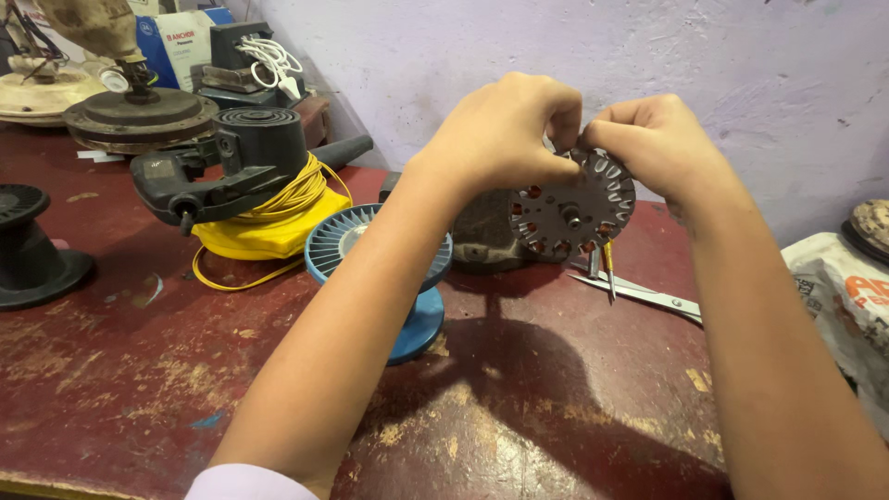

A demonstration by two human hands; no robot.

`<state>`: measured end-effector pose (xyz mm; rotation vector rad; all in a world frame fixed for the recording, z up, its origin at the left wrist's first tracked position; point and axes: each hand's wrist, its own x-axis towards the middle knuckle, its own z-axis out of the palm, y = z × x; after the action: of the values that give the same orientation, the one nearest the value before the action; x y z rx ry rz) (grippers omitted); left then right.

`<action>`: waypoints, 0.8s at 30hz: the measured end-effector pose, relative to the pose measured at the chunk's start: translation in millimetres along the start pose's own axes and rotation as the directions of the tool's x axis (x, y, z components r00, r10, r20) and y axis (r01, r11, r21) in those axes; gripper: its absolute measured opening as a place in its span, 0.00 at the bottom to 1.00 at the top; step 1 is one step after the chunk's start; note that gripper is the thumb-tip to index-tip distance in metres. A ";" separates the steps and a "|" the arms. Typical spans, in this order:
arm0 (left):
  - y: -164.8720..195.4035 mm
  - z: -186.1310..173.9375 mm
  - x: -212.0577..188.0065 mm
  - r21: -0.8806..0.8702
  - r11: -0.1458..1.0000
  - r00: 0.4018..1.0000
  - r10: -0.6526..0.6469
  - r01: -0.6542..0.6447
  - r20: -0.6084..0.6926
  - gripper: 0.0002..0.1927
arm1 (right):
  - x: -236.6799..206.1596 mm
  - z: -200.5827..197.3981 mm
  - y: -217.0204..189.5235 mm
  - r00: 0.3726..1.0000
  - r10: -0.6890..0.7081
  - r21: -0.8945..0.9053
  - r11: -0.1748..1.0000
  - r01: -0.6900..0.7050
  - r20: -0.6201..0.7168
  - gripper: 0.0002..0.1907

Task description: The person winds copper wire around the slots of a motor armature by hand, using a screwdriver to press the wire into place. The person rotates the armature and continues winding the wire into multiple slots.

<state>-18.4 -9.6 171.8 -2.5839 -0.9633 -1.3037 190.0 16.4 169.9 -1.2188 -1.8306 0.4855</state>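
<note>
1. Both hands are raised at the upper centre of the frame, holding a round grey motor stator (571,211) with slotted teeth around its rim and copper showing in several slots
2. The left hand (500,130) has its fingers curled closed around the stator's upper left edge, thumb pressed against the face
3. The right hand (657,141) pinches the upper right edge, fingers closed on the rim; whether they also hold a fine wire cannot be told
4. The stator is held upright, clear of the worn red table (139,370), in front of a dark motor housing (482,236) that stands behind it
5. The work in hand appears to be inspection or winding work at the top slots, judging by where the fingertips meet
6. The next move would call for a steady grip by one hand while the other works slot by slot, turning the disc gradually
7. A pair of scissors (639,292) lies on the table just below the stator, right of centre
8. A blue ribbed spool (338,241) stands at centre, partly hidden by the left forearm
9. A black tool on a coil of yellow cable (278,208) sits at upper left
</note>
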 end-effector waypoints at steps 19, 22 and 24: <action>2.0 -3.9 3.8 0.142 0.947 0.952 0.300 -0.290 -0.061 0.09 | -0.7 2.1 -0.6 0.999 0.000 0.161 0.987 -0.007 0.041 0.11; 9.5 0.3 6.0 0.292 0.906 0.943 0.331 -0.306 -0.041 0.07 | 0.0 1.4 1.2 0.999 -0.023 0.175 0.984 0.018 0.027 0.08; 11.3 -1.1 6.0 0.340 0.892 0.945 0.326 -0.297 -0.032 0.07 | 1.5 0.5 3.1 0.999 -0.035 0.171 0.985 0.031 0.016 0.09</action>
<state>-10.1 -16.0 179.2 -2.2823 -0.6483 -1.0578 191.1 19.1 168.1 -1.0699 -1.7825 0.6232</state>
